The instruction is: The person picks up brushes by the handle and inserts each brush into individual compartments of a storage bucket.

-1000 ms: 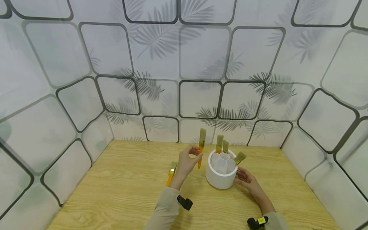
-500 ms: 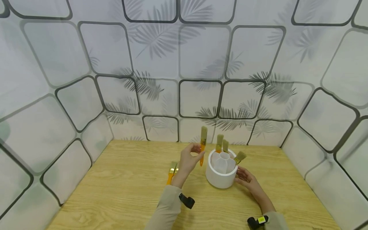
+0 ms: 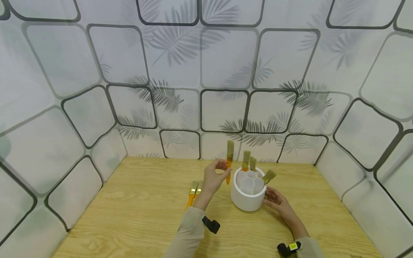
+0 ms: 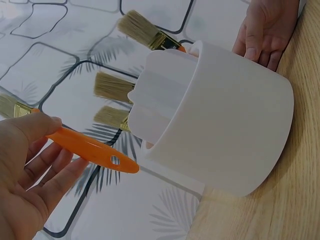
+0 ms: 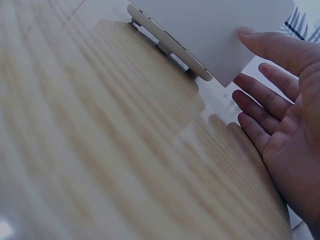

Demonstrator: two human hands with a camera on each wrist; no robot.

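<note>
Around the white cylindrical holder (image 3: pixel 246 199), our left hand (image 3: pixel 213 178) (ten o'clock) pinches an orange-handled bristle brush (image 3: pixel 229 161); our right hand (image 3: pixel 279 203) (four o'clock), loose-fingered.

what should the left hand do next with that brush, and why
I'd probably have the left hand shift the brush right until its handle is over the holder. The handle points down but hangs just outside the opening, three other brushes already stick up out of the holder, and the right hand is at its side.
</note>
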